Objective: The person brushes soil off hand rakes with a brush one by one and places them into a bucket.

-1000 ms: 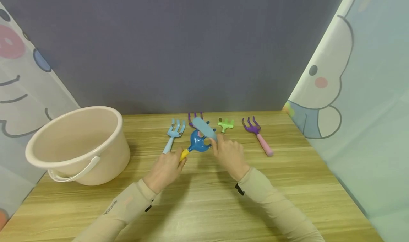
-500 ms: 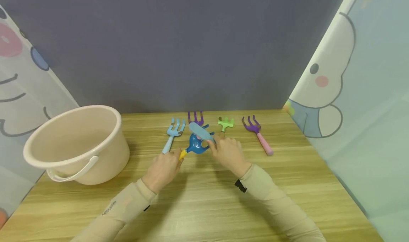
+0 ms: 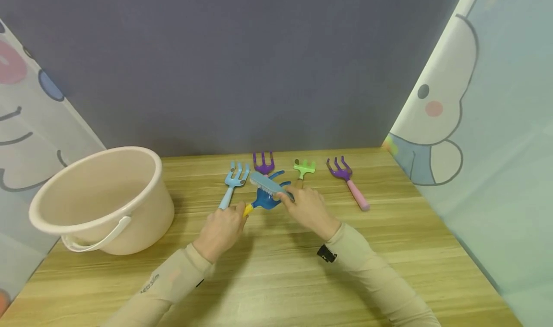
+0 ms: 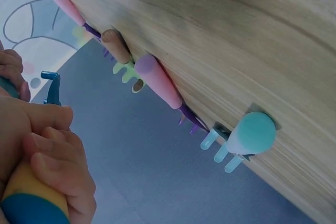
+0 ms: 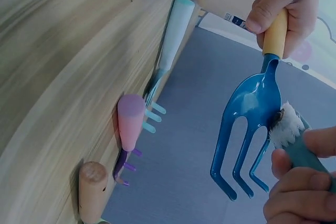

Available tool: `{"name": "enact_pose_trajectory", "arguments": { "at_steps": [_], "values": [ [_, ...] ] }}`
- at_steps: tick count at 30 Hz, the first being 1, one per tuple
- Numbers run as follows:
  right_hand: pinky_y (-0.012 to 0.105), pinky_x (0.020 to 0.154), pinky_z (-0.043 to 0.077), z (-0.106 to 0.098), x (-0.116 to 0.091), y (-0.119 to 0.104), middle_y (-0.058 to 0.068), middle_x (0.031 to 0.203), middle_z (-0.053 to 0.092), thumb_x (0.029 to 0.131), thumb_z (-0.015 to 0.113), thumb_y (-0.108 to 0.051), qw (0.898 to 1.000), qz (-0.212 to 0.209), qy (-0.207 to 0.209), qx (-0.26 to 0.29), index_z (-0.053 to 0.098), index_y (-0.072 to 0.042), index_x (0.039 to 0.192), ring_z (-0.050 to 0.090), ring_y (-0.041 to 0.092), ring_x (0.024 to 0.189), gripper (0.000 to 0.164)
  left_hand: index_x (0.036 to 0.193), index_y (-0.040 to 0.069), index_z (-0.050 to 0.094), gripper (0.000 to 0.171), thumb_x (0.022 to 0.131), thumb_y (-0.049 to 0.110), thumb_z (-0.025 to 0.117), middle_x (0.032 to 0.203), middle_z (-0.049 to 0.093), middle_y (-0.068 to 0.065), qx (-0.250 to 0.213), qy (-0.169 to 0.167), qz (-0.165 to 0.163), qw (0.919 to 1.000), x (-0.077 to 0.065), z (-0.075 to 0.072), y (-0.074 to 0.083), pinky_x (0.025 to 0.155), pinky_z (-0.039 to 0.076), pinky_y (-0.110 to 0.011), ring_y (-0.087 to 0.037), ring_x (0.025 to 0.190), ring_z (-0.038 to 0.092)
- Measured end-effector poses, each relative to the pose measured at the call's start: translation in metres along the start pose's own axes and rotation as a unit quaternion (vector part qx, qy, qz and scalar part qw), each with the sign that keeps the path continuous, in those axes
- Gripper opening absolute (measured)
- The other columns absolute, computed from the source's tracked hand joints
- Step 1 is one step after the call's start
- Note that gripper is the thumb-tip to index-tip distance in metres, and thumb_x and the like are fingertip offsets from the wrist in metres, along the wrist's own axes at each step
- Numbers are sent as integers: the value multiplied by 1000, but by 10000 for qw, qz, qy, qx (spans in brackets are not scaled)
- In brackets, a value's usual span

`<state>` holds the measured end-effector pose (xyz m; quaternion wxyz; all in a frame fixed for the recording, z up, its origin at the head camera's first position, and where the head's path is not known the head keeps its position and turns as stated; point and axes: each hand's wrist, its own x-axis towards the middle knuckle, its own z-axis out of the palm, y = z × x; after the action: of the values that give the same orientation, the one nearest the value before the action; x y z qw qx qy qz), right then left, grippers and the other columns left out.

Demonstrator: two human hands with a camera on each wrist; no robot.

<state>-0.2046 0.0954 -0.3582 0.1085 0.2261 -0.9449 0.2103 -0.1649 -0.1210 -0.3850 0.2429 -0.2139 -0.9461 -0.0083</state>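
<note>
My left hand (image 3: 219,231) grips the yellow handle of a blue hand rake (image 5: 257,98), held above the table with its curved tines pointing away from the hand. In my right hand (image 3: 310,209) is a light-blue brush (image 3: 264,183) with white bristles (image 5: 289,127). In the right wrist view the bristles meet the side of the rake's head, beside a dark spot there. The left wrist view shows the fingers wrapped round the handle, with a single tine (image 4: 52,87) visible beyond them; most of the rake's head is out of that view.
Along the table's back edge lie a light-blue rake (image 3: 235,175), a purple one (image 3: 263,166), a green one (image 3: 304,167) and a purple one with a pink handle (image 3: 357,193). Some bear dark spots. A cream bucket (image 3: 160,216) stands left. A dark panel (image 3: 276,67) rises behind.
The brush has shifted left and slightly down over the rake's head. It has tilted, so its white bristles now show in the head view. The left hand has barely moved.
</note>
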Motion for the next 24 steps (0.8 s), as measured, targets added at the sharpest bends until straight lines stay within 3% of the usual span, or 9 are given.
{"name": "enact_pose_trajectory", "arguments": {
  "at_steps": [3,7,10,13,17,24],
  "values": [
    [18,35,19,0,-1,0,-8,47,28,95,46,-36,9999,-8,156,-37,65,-7,105,23,5,40,36,82,4,49,21,83,17,66,53,50,-2,-29,18,-8,10000,0,0,0,29,29,-21,-9,36,35],
    [19,34,18,-2,-3,1,-7,46,29,93,51,-32,9945,-155,899,-510,62,-6,84,24,6,38,31,82,5,49,21,82,16,67,53,49,-2,-31,35,28,10000,-2,0,1,29,27,-19,-7,35,34],
    [19,33,17,-1,-3,2,-7,45,28,91,55,-32,9804,-327,1588,-1120,55,-7,72,24,6,37,31,82,5,49,22,82,17,67,53,47,-1,-8,64,63,10000,-3,-1,1,29,25,-18,-6,36,32],
    [18,31,16,1,-4,4,-7,45,27,89,58,-31,9658,-547,1924,-1650,54,-6,72,22,6,34,30,84,5,50,22,82,19,67,54,48,0,-32,57,44,10000,-3,-1,1,29,24,-17,-5,36,31],
    [17,29,16,5,-5,5,-7,45,27,89,58,-30,9580,-705,1997,-1934,56,-4,75,23,5,33,29,85,5,50,22,83,20,67,56,50,-1,-63,100,7,9999,-3,-1,0,29,26,-18,-6,36,32],
    [16,30,18,8,-6,5,-6,45,30,89,58,-29,9740,-761,1591,-1419,50,-9,67,23,4,35,31,82,5,49,21,83,17,66,50,43,2,0,124,57,9999,-6,1,-2,29,30,-22,-7,35,33]
  ]
}}
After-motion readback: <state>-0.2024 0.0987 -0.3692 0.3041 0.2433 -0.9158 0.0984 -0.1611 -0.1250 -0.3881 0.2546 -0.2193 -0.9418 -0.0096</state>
